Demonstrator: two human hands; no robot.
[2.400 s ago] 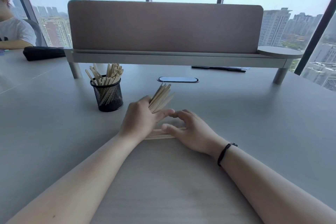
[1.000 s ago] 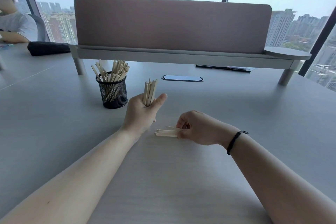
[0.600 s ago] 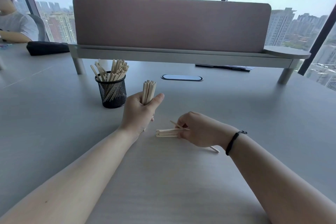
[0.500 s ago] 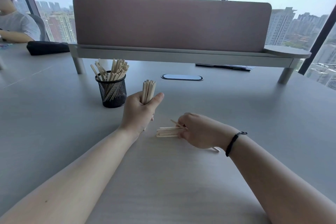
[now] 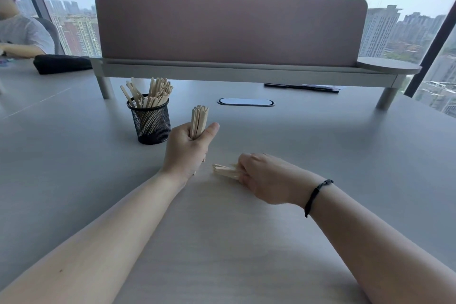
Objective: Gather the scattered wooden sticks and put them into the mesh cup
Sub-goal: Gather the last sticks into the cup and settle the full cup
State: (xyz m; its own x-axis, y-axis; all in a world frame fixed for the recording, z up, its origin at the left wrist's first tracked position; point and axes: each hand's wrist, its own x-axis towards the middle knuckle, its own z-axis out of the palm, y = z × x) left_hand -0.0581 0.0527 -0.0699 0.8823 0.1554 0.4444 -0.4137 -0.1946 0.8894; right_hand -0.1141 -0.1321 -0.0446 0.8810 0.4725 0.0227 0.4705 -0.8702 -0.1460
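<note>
A black mesh cup [image 5: 150,123] stands on the grey table [image 5: 320,155], with several pale wooden sticks [image 5: 154,94] poking out of it. Just right of the cup, my left hand [image 5: 187,148] is shut on an upright bundle of wooden sticks [image 5: 199,119]. My right hand [image 5: 266,176] rests low on the table, shut on a second, flat bundle of sticks [image 5: 225,170] whose ends point left. The two hands are a short gap apart.
A pink divider screen on a raised shelf [image 5: 229,29] crosses the table behind the cup. An oval cable port [image 5: 245,101] lies in the table top. A black pouch [image 5: 61,63] and another person's arm [image 5: 19,49] are at far left. Pens [image 5: 301,87] lie under the shelf.
My right hand has closed over the flat sticks and gathered in the one that stuck out behind it. My left hand stays upright with its bundle.
</note>
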